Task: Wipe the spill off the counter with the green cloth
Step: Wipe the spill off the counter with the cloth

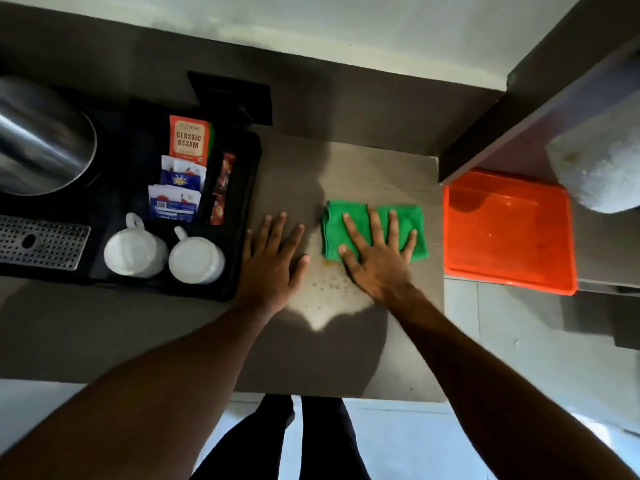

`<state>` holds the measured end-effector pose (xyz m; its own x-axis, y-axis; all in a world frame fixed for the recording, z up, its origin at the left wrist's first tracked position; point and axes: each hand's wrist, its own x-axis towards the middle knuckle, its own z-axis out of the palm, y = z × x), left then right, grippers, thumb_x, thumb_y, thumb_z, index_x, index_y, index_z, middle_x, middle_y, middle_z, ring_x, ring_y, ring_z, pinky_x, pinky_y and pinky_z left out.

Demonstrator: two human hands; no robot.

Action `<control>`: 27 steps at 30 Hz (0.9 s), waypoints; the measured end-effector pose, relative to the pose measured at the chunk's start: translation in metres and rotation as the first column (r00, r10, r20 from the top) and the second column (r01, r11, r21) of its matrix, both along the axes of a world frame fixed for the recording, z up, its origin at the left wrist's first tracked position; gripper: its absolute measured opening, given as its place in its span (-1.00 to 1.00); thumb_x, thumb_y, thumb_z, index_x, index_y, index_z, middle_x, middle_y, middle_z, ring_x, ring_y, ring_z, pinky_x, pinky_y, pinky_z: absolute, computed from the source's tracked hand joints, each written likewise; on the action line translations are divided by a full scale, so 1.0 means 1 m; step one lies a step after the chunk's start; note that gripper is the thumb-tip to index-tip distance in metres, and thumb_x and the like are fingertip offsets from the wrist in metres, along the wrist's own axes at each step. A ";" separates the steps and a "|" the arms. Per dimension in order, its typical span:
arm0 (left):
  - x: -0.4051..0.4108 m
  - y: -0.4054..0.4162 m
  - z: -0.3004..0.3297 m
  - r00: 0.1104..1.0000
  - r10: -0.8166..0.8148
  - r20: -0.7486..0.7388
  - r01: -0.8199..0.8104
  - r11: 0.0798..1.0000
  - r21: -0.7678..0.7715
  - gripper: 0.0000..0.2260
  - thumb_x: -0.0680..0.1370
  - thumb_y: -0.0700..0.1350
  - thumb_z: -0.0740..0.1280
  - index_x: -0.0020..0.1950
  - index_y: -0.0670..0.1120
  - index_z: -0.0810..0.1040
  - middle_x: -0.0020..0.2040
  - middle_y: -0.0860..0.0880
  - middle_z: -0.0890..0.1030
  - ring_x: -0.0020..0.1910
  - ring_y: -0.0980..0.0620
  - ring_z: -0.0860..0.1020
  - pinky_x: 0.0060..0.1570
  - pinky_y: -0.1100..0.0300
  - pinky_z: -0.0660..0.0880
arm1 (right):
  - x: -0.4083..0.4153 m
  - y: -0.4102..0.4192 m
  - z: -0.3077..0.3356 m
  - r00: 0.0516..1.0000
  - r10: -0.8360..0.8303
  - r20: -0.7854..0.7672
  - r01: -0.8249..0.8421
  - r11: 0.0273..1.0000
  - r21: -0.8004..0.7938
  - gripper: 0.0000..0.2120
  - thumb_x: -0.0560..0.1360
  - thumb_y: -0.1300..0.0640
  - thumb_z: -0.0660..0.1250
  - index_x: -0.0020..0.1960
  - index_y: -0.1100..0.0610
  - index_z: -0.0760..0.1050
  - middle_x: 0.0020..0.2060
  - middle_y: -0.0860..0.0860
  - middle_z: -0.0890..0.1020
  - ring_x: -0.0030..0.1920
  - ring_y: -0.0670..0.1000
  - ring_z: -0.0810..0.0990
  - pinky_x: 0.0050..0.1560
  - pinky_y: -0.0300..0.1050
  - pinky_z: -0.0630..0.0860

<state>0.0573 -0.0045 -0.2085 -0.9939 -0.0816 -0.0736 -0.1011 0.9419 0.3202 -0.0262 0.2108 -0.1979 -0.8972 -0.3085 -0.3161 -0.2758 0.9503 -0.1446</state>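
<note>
Green cloth (403, 220): soft, light, folded; press flat, don't pinch. Right hand (377, 258) spread open on it, left hand (273, 258) open left of it; spill (325, 282) just nearside.

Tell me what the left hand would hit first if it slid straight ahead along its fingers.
The left hand lies flat on the counter, fingers aimed up and slightly right. Ahead looks like bare counter up to the back wall; the black tray probably stays just left of that line.

Bright green cloth (374, 230) mid-frame, orange tray (509, 233) at right, two white cups (162, 252) on a black tray (242, 216) left.
</note>
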 end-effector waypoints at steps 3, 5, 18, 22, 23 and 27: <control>0.028 0.000 0.000 0.999 -0.035 0.011 0.035 0.999 0.010 -0.46 0.64 0.12 0.13 0.62 0.01 0.32 0.66 -0.19 0.25 0.64 -0.27 0.20 0.57 -0.28 0.14 | 0.009 0.045 0.005 0.996 -0.089 0.028 0.088 0.996 0.030 -0.40 0.53 -0.43 -0.12 0.53 -0.44 -0.20 0.65 -0.12 -0.10 0.63 0.25 -0.19 0.44 0.59 -0.21; 0.060 0.005 -0.003 0.999 -0.038 0.004 0.038 0.999 -0.027 -0.46 0.65 0.12 0.11 0.63 0.03 0.27 0.66 -0.18 0.24 0.64 -0.26 0.20 0.57 -0.27 0.17 | -0.021 0.041 0.007 0.967 -0.245 0.070 0.244 0.970 0.019 -0.38 0.50 -0.45 -0.15 0.53 -0.44 -0.20 0.65 -0.11 -0.14 0.62 0.26 -0.26 0.42 0.60 -0.25; 0.152 -0.026 0.001 0.997 -0.080 0.021 0.082 0.993 -0.083 -0.46 0.65 0.13 0.11 0.64 0.08 0.26 0.68 -0.05 0.22 0.65 -0.12 0.20 0.53 -0.27 0.13 | 0.042 0.014 0.005 0.990 -0.135 0.029 0.135 0.991 0.019 -0.38 0.51 -0.44 -0.14 0.55 -0.42 -0.14 0.66 -0.09 -0.12 0.62 0.29 -0.23 0.41 0.63 -0.21; 0.151 -0.024 0.001 0.998 -0.066 -0.005 0.066 0.995 -0.071 -0.46 0.64 0.12 0.12 0.64 0.07 0.28 0.67 -0.05 0.25 0.65 -0.11 0.21 0.52 -0.30 0.14 | 0.062 -0.050 0.010 0.978 -0.210 0.007 0.210 0.978 -0.010 -0.41 0.54 -0.33 -0.07 0.57 -0.39 -0.06 0.67 0.00 -0.05 0.61 0.36 -0.17 0.37 0.68 -0.19; 0.152 -0.023 0.002 0.998 -0.062 0.002 0.062 0.994 -0.086 -0.45 0.64 0.12 0.12 0.64 0.06 0.27 0.67 -0.05 0.25 0.64 -0.11 0.22 0.51 -0.32 0.14 | 0.099 -0.055 0.006 0.993 -0.118 -0.011 0.118 0.993 -0.010 -0.42 0.56 -0.32 -0.04 0.57 -0.38 -0.03 0.67 0.01 -0.03 0.61 0.37 -0.12 0.36 0.69 -0.17; 0.150 -0.022 0.001 0.999 -0.032 0.009 0.033 0.991 -0.132 -0.42 0.63 0.11 0.13 0.65 -0.01 0.24 0.67 -0.05 0.25 0.64 -0.07 0.23 0.50 -0.43 0.11 | 0.187 0.010 0.010 0.997 0.064 -0.036 -0.062 0.997 0.038 -0.41 0.54 -0.37 0.02 0.54 -0.47 -0.04 0.66 -0.03 0.03 0.62 0.33 -0.01 0.38 0.67 -0.05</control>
<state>0.2078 -0.0264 -0.2070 -0.9957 -0.0588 -0.0715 -0.0716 0.9787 0.1923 0.1611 0.2213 -0.1874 -0.8877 -0.3535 -0.2950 -0.3399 0.9353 -0.0981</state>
